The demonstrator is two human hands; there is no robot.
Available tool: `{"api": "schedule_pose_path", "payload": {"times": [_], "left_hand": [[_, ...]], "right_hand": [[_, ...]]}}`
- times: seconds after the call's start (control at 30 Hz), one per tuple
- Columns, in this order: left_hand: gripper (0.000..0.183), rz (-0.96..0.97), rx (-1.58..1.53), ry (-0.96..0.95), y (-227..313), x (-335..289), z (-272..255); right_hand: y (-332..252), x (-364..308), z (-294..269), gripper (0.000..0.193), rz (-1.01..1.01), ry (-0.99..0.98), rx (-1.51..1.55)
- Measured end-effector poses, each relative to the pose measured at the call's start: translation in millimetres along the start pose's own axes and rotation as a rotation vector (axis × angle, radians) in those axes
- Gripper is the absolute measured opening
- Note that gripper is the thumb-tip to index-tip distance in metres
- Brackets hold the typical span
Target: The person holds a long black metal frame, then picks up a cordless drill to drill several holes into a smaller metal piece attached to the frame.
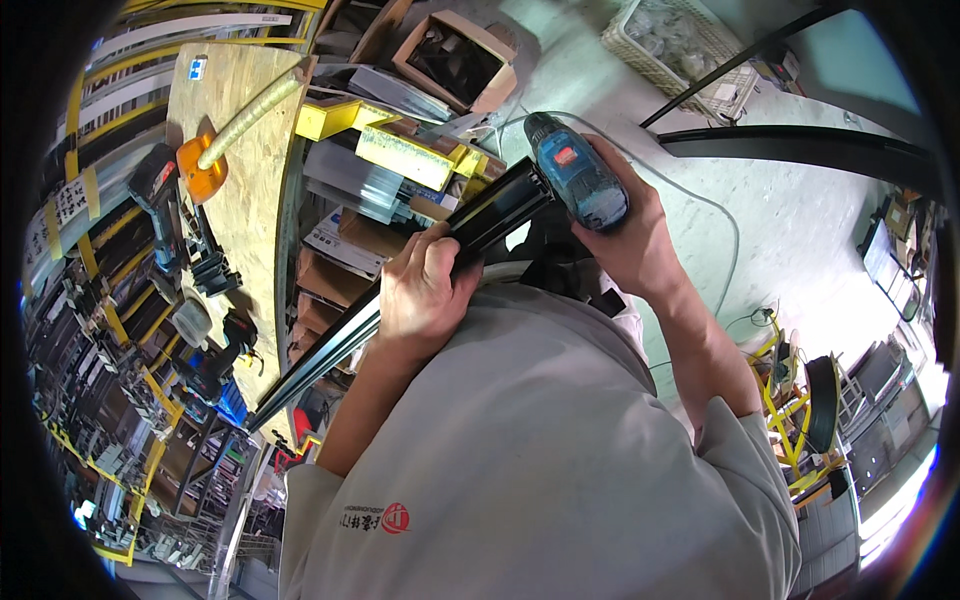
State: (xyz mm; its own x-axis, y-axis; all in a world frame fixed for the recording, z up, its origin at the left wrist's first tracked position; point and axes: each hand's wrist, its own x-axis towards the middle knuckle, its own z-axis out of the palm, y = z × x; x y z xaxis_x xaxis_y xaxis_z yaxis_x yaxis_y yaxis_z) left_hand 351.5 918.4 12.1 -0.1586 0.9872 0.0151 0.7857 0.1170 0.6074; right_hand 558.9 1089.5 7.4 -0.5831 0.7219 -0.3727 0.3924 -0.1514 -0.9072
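My left hand (pixel 425 290) is closed around a long black metal profile (pixel 502 208), which slants from the lower left up to the middle of the view. In my right hand (pixel 630 235) is a blue cordless drill (pixel 580 175), gripped from its right side. The drill body lies right beside the upper end of the profile; its chuck points up and to the left. Whether the drill touches the profile I cannot tell. Fingers of the right hand are partly hidden behind the drill.
A wooden board bench (pixel 245 130) on the left carries an orange-headed mallet (pixel 203 165) and another power tool (pixel 155 195). Behind are yellow steel beams (pixel 405 155) and a cardboard box (pixel 450 60). A plastic crate (pixel 680 55) and a cable (pixel 735 225) lie on the floor.
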Motion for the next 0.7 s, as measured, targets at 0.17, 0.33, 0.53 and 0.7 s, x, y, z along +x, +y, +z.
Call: {"api": "schedule_pose_path", "payload": {"times": [0.17, 0.33, 0.53, 0.7], "left_hand": [[0.05, -0.025, -0.016, -0.013, 1.7, 0.1, -1.4], [0.05, -0.03, -0.019, -0.021, 2.3, 0.0, -2.9], [0.049, -0.033, -0.031, -0.007, 3.5, 0.5, -2.7], [0.048, -0.027, -0.018, -0.005, 0.7, -2.5, 0.3]], "right_hand": [[0.8, 10.7, 0.5, 0.079, -0.024, -0.049, -0.031], [-2.6, 13.5, -0.6, 0.076, 0.01, -0.083, -0.025], [-4.1, 18.3, 0.5, 0.071, -0.076, -0.103, -0.056], [-8.7, 10.2, -0.6, 0.07, -0.05, -0.069, -0.062]]}}
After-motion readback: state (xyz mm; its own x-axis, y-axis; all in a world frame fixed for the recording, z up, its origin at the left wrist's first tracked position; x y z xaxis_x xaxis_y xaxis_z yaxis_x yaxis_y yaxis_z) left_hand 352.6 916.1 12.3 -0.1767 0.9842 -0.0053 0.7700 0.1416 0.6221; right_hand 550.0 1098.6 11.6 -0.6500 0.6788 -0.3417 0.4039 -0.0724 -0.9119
